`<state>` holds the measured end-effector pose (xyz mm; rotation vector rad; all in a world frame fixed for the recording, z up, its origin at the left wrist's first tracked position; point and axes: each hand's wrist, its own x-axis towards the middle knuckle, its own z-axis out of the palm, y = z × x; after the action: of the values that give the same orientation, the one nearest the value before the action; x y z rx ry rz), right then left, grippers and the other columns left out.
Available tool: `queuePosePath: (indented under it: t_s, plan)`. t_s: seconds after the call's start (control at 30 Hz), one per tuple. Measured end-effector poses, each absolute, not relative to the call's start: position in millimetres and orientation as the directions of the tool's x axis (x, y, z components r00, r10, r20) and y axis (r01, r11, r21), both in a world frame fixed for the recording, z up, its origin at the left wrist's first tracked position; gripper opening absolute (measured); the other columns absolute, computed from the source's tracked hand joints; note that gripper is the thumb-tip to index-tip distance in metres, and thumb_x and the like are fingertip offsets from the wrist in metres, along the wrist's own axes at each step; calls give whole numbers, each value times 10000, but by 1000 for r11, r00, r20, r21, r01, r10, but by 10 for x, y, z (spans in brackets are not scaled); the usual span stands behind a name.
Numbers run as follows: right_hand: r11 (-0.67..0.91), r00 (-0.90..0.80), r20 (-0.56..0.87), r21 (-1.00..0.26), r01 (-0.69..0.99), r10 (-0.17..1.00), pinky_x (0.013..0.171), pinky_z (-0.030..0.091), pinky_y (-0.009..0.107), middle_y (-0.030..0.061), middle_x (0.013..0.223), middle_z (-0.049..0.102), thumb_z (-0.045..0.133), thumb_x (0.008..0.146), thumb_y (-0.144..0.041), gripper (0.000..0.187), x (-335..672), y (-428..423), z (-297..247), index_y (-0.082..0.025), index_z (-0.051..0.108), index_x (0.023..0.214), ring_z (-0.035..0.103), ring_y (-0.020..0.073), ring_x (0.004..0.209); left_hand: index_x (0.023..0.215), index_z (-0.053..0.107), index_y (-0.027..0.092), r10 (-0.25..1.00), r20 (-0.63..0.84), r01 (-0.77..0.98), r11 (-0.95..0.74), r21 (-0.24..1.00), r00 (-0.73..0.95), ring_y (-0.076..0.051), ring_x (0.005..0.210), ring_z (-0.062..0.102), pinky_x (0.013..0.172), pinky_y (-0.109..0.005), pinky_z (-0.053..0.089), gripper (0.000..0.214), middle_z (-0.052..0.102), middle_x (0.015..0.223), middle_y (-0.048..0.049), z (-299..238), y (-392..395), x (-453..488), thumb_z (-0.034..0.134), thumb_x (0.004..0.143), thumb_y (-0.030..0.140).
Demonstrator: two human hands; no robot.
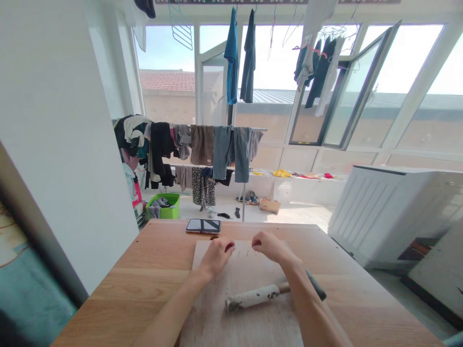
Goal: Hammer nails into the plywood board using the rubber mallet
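hammer (255,297) on board (240,330); left hand (218,254), right hand (270,246) beyond

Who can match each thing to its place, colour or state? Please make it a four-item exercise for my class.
1. smartphone
2. laundry basket
3. hammer
4. left hand

A. bright green
B. fingers curled, over the board
C. near the far edge of the table
D. partly hidden by the right forearm

Pairs: 1-C, 2-A, 3-D, 4-B
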<state>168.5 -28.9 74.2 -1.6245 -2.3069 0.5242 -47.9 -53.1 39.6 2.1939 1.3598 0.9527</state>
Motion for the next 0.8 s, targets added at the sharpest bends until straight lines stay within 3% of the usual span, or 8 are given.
queuePosePath:
  t_s: [0.1, 0.27, 0.43, 0.57, 0.8]
  plan:
    - [330, -356, 27, -449, 830, 934, 614, 419, 222, 57, 751, 749, 591, 738, -105, 202, 1616, -306, 744, -153, 781, 785, 634, 152, 682, 888, 727, 175, 885, 357, 612, -465, 640, 299, -180, 802, 660, 775, -263, 477, 181, 738, 868, -61, 407, -539, -426, 551, 869, 215]
    - [354, -400, -6, -454, 818, 917, 563, 392, 210, 44, 611, 714, 599, 686, -67, 195, 1483, -335, 705, -151, 775, 677, 608, 140, 605, 808, 727, 175, 876, 332, 596, -482, 642, 350, -175, 758, 645, 754, -256, 467, 192, 730, 803, -50, 351, -522, -320, 538, 833, 150]
    - [395, -416, 56, -453, 799, 907, 631, 410, 229, 60, 689, 733, 563, 744, -98, 218, 1440, -324, 706, -142, 776, 722, 609, 151, 668, 813, 724, 167, 885, 312, 592, -464, 659, 347, -181, 767, 636, 754, -260, 464, 187, 732, 821, -60, 288, -476, -269, 539, 821, 139]
    - [408, -430, 63, -466, 786, 901, 592, 377, 227, 46, 622, 699, 594, 732, -109, 173, 1374, -312, 667, -131, 751, 664, 564, 139, 629, 800, 722, 175, 894, 282, 583, -443, 681, 349, -178, 756, 632, 747, -261, 460, 190, 732, 791, -47, 283, -466, -264, 539, 803, 123]
    - [379, -458, 19, -591, 712, 889, 550, 408, 207, 11, 592, 668, 590, 750, -161, 141, 1386, -375, 794, -138, 717, 693, 600, 132, 601, 772, 700, 151, 906, 193, 538, -384, 750, 377, -156, 723, 618, 711, -254, 463, 147, 704, 745, -36, 490, -516, -399, 565, 796, 205]
